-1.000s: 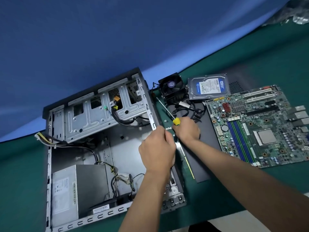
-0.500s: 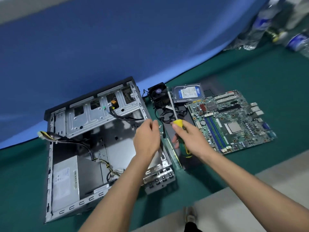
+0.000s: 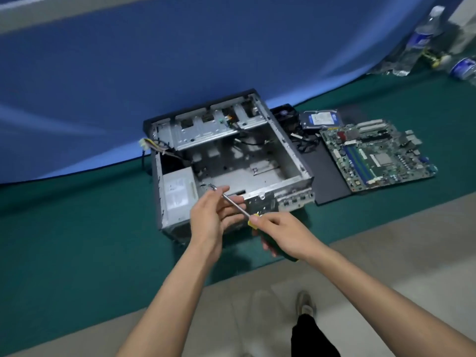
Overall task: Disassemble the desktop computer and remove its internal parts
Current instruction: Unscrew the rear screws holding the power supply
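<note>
The open grey computer case (image 3: 280,148) lies on the green table, with a silver power supply (image 3: 179,193) in its near left corner and loose cables at its far left. My right hand (image 3: 282,234) grips the green and yellow handle of a screwdriver (image 3: 234,203). My left hand (image 3: 212,215) pinches the metal shaft near its tip, above the case's near edge. To the right of the case lie the green motherboard (image 3: 373,155), a hard drive (image 3: 320,119) and a black cooler fan (image 3: 284,115).
A dark side panel (image 3: 324,176) lies between case and motherboard, with black cables on it. Plastic water bottles (image 3: 417,42) stand at the far right. A blue cloth backs the table. The table's near edge, the floor and a foot are below.
Both hands have come away from the case's right wall to its near edge. My left hand let go of the case and took the screwdriver shaft. The view has pulled back.
</note>
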`<state>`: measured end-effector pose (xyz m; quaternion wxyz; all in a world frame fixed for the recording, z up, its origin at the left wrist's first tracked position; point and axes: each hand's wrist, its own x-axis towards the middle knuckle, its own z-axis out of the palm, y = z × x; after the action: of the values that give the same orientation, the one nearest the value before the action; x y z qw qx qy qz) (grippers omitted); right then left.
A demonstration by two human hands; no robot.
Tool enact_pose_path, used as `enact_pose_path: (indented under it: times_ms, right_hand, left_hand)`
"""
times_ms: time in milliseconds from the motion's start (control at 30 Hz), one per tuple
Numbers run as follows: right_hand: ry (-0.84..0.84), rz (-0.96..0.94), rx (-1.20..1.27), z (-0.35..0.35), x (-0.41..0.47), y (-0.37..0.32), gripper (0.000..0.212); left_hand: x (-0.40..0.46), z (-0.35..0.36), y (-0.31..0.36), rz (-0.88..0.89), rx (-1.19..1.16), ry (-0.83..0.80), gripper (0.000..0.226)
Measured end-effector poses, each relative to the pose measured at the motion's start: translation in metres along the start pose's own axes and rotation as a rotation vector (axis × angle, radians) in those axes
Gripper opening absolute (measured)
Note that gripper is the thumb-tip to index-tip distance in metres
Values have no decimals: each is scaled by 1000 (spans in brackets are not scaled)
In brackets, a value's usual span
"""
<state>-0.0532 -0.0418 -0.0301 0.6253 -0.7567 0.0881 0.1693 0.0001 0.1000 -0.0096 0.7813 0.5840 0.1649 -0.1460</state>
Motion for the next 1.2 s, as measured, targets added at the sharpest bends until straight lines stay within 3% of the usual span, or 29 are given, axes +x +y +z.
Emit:
enact_pose_path:
  times_ms: [200,300,433,833,1200]
  right_hand:
    - [-22,104,-41,64,-27,30,32]
    - [-17,162,-60,84,-35,52,38]
    - [0,225,-45,103,-35,78,28]
    - [111,419,168,139,-12,136,30]
    - [119,433,155,149,5,155,30]
  left_hand:
    - [-27,-64,-37,27,60,109,15]
    - [-29,-78,-58,-31,48,155,17]
    - [-22,-89,-81,-155,-49,199,15]
    - [23,-93,-119,-338,171,247,15]
    - [45,-86,-128,-313,313,318,9]
